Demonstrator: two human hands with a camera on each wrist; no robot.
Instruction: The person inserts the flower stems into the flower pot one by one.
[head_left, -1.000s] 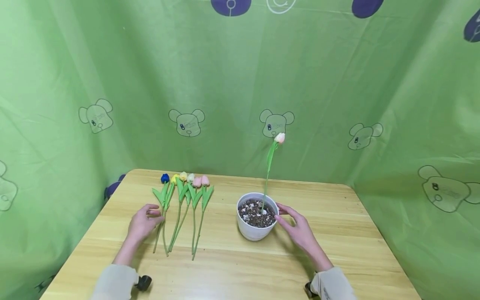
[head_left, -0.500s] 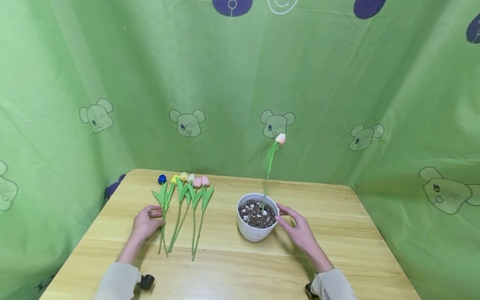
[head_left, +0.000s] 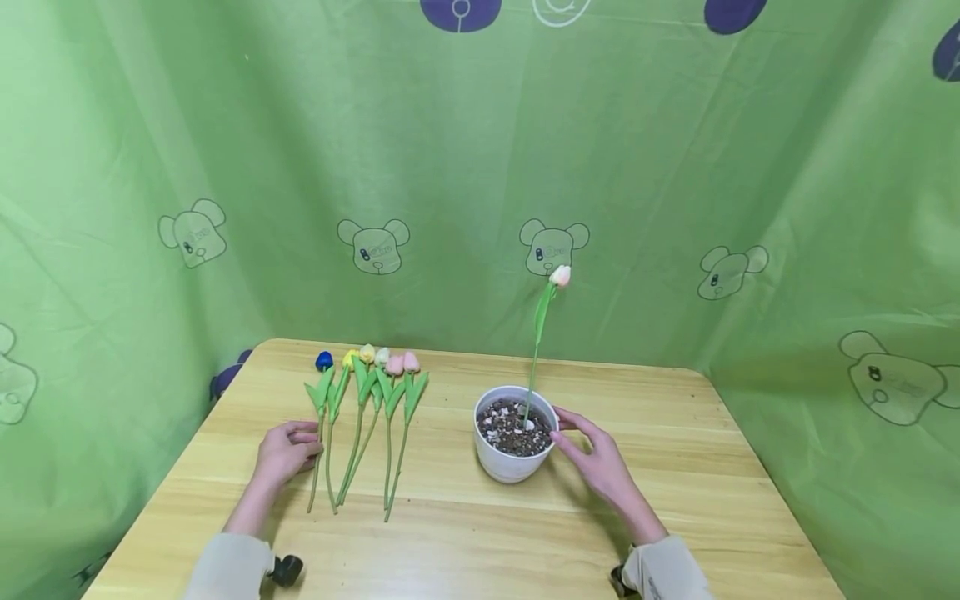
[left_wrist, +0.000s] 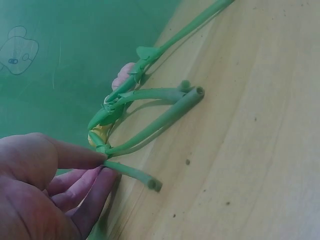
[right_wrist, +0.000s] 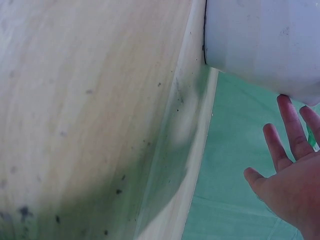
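My left hand (head_left: 282,454) pinches the green stem of an artificial blue tulip (head_left: 324,361), thumb against fingertips. In the left wrist view, the lower end of that stem (left_wrist: 132,172) sticks out past the fingers. Beside it lie a yellow tulip (head_left: 350,359), pale ones and two pink tulips (head_left: 411,362), stems towards me. My right hand (head_left: 597,463) touches the right side of a white flowerpot (head_left: 504,465), fingers extended; the right wrist view shows fingertips (right_wrist: 284,100) at the pot wall. One pale pink tulip (head_left: 559,277) stands upright in the pot's soil (head_left: 502,429).
Everything rests on a light wooden table (head_left: 465,550), its far edge close to a green curtain (head_left: 450,167) with bear-head prints. The curtain also hangs along both sides. Dark specks dot the wood in both wrist views.
The blue tulip has shifted left, away from the yellow one, its stem end last swinging left. My left hand has drawn slightly back and left. My right hand and the pot stay put.
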